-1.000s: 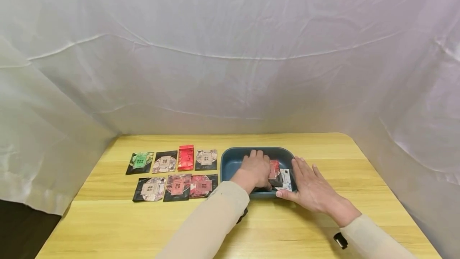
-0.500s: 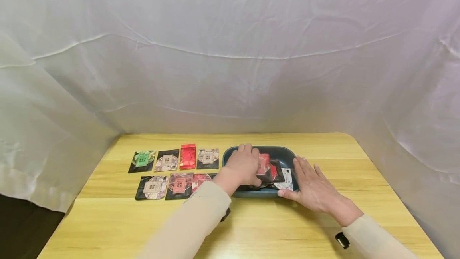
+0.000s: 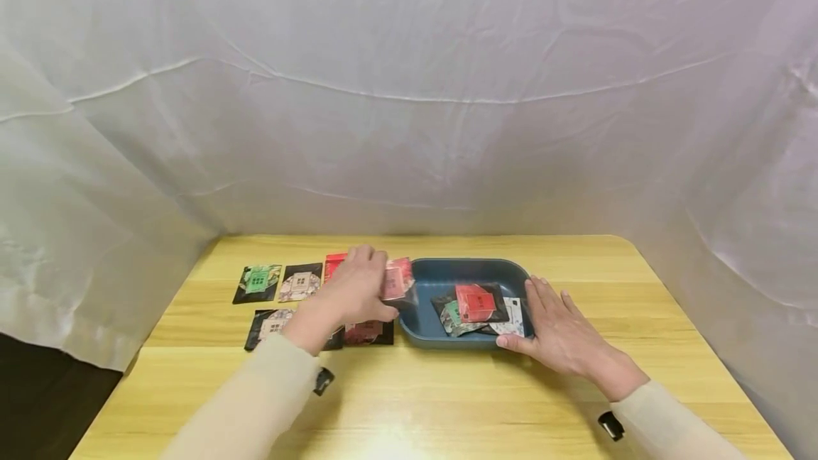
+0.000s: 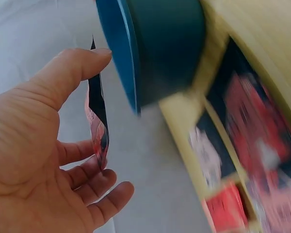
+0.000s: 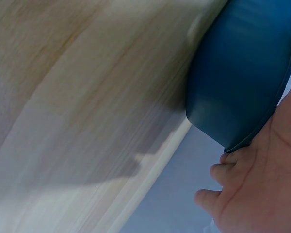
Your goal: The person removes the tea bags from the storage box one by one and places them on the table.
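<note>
Head view: bright, even diffuse light, no glare, wide-angle bowing toward the edges. Soft shadows under both sleeves on the table (image 3: 447,403), falling toward 6 o'clock. Left hand (image 3: 354,289) slightly motion-smeared. Left wrist view: heavy blur on the packets (image 4: 247,145) from 3 to 5 o'clock; palm sharp. Right wrist view: wood grain streaked, tray (image 5: 242,73) soft, dark shadow at 7 o'clock below it.

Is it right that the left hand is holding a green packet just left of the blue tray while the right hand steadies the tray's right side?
Not quite: the packet in the left hand is pink-red, not green, as the head view shows. The rest holds: it is just left of the blue tray, and the right hand rests against the tray's right side.
</note>
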Demonstrator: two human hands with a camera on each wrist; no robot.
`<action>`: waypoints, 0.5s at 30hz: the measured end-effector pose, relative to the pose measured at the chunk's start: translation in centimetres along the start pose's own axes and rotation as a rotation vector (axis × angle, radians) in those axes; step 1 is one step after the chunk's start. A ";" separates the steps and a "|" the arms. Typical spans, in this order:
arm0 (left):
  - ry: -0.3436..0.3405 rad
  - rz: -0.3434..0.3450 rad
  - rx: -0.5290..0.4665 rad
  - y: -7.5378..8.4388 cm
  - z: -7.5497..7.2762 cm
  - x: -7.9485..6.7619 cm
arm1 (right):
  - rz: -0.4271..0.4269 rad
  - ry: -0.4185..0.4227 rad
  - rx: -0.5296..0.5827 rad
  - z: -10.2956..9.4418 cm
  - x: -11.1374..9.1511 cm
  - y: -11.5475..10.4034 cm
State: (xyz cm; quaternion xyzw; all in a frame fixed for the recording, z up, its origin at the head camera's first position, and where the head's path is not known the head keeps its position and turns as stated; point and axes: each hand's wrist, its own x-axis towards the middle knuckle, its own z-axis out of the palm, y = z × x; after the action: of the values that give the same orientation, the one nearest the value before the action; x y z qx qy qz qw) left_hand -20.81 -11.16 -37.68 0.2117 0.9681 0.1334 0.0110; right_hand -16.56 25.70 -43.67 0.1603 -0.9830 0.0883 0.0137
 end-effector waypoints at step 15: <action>0.103 -0.168 0.026 -13.1 -3.9 -11.4 | -0.010 -0.006 -0.004 0.0 0.3 -0.4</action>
State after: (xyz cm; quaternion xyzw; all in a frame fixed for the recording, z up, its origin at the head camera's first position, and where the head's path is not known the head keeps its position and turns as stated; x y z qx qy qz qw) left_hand -16.10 -28.30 -37.81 0.1228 0.9834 0.1303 -0.0303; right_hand -16.68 25.31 -43.56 0.1654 -0.9824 0.0858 0.0117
